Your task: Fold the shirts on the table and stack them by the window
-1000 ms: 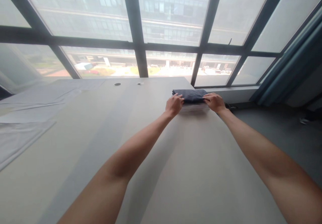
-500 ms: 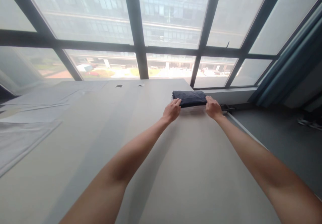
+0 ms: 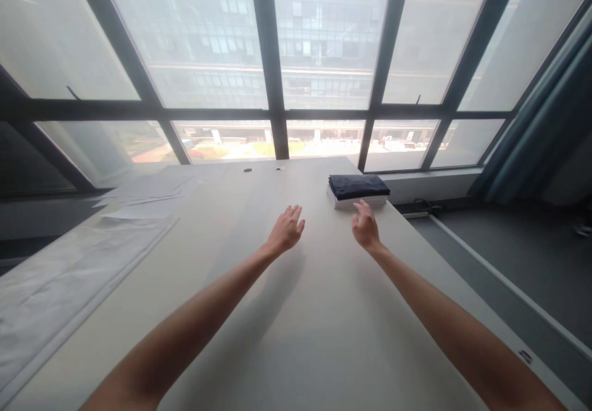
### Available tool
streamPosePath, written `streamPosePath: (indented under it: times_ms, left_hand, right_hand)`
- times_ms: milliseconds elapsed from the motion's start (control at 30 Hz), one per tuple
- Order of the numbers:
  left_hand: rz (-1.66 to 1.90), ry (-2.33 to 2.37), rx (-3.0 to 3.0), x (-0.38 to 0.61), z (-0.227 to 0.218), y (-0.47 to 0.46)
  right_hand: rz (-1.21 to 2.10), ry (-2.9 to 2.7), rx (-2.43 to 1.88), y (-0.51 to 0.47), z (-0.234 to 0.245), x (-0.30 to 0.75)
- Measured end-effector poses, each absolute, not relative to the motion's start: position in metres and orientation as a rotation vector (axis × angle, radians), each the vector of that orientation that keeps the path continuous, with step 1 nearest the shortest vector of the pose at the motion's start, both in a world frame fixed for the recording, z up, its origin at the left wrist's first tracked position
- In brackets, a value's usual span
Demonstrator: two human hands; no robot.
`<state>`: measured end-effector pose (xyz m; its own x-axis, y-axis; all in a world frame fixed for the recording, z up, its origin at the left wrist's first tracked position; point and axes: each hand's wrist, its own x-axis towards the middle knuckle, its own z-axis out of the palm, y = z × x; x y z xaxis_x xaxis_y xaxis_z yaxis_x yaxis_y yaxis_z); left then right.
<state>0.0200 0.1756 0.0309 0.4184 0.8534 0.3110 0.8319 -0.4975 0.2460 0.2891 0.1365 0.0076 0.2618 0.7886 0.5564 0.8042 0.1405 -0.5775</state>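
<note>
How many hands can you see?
2: the left hand over the white table, and the right hand near the dark folded cloth, which lies on a white stack.

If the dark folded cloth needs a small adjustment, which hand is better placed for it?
Probably the right hand: in this view it overlaps the front of the white stack under the dark folded cloth. The left hand is farther off, over the table. Both look empty.

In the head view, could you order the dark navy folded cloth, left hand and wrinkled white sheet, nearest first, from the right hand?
1. Dark navy folded cloth: just beyond the right hand.
2. Left hand: to its left.
3. Wrinkled white sheet: left side of the white table.
</note>
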Motion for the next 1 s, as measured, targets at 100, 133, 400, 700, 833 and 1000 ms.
streamPosePath:
  times_ms: [100, 133, 400, 700, 833, 1000]
  left_hand:
    - [0.53, 1.581, 2.568, -0.013, 0.022, 0.135]
    - [0.502, 1.595, 2.556, -0.025, 0.019, 0.121]
    - [0.371, 1.617, 2.489, -0.071, -0.003, 0.029]
    - [0.323, 1.562, 2.549, -0.06, -0.008, 0.003]
    - [0.33, 1.556, 2.551, -0.062, -0.008, 0.0]
    - [0.336, 1.544, 2.555, -0.061, -0.008, -0.001]
  right_hand:
    - [0.106, -1.621, -1.6, 0.11, 0.003, 0.241]
    - [0.14, -1.661, -1.598, 0.102, 0.003, 0.227]
    - [0.281, -1.864, -1.643, 0.046, -0.002, 0.152]
    - [0.266, -2.229, -1.651, 0.018, -0.022, 0.139]
    - [0.217, -2.261, -1.674, 0.019, -0.024, 0.139]
    - [0.152, -2.298, -1.688, 0.021, -0.03, 0.14]
